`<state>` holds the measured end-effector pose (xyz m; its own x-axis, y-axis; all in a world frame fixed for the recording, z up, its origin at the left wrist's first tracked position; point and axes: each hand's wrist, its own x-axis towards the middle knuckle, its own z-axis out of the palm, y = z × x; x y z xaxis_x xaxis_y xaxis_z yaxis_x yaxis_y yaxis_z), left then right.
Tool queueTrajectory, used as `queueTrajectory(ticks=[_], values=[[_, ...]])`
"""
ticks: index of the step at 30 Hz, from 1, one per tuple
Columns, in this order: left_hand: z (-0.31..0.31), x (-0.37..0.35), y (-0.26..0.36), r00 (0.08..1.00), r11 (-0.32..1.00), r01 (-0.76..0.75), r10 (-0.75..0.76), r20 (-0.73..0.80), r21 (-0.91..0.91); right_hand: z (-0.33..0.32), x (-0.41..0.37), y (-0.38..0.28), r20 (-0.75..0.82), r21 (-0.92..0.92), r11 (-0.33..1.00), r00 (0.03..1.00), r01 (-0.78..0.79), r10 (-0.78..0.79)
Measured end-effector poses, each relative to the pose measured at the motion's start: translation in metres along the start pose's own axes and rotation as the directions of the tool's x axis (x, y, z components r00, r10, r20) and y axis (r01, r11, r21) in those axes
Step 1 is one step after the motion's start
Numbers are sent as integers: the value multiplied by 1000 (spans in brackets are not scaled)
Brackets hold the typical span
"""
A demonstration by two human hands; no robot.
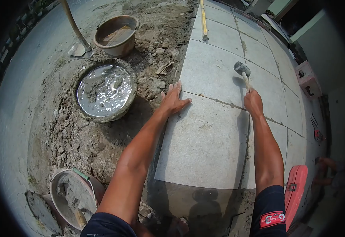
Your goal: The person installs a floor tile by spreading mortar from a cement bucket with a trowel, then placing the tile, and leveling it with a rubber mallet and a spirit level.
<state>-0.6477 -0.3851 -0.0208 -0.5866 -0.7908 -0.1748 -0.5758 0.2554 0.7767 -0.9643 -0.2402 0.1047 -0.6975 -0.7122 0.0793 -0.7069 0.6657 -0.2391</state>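
Observation:
My right hand (253, 102) grips the pale handle of a rubber mallet (242, 69), whose dark head is raised above the paving. Its shadow falls on the slab beneath. With fingers spread, my left hand (174, 101) rests at the left edge of the laid slabs, beside the joint. Nearest to me lies a light grey paving slab (204, 146), its far edge along that joint. Beyond it another grey slab (208, 65) continues the row.
Left on the dirt stand a bucket of wet cement (105, 91), a bucket of murky water (117, 37) and a mortar bucket (75, 193). A yellow level (203, 19) lies on the far slabs. At right are a red case (296, 193) and a pink block (308, 79).

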Motion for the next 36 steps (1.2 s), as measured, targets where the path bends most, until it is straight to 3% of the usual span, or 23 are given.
queueTrajectory(ticks=[7,8,10,14,16,19,25,28,30,36], values=[[3,3,-2,1000,1000,-25,25,2,14,-10,-20,-53,-87,-10,986,982,165,-165],[2,3,-2,999,999,-38,38,-11,-5,-4,-15,-38,-88,-11,986,982,164,-164],[2,0,0,999,999,-36,36,-15,-7,6,-7,-12,52,-106,994,998,24,-18],[1,-2,2,1000,1000,-20,19,-13,-16,-5,-18,-22,-8,-72,997,1000,-8,8],[3,0,2,1000,1000,-17,16,-13,-11,-10,-29,-41,-48,-72,996,997,57,-61],[7,1,-1,1000,1000,-28,28,-9,0,-3,-30,-32,49,-154,987,998,53,-46],[-2,1,-4,998,996,-58,59,9,-66,-19,-60,-14,-10,-165,986,1000,-27,25],[0,2,-8,995,989,-94,97,16,-117,-29,-98,17,10,-168,986,1000,-9,11],[6,5,-9,994,988,-108,109,4,-110,-32,-123,42,7,-194,976,994,-103,106],[2,-3,6,992,992,-123,124,29,-38,-46,-207,119,8,-13,989,989,-150,150]])
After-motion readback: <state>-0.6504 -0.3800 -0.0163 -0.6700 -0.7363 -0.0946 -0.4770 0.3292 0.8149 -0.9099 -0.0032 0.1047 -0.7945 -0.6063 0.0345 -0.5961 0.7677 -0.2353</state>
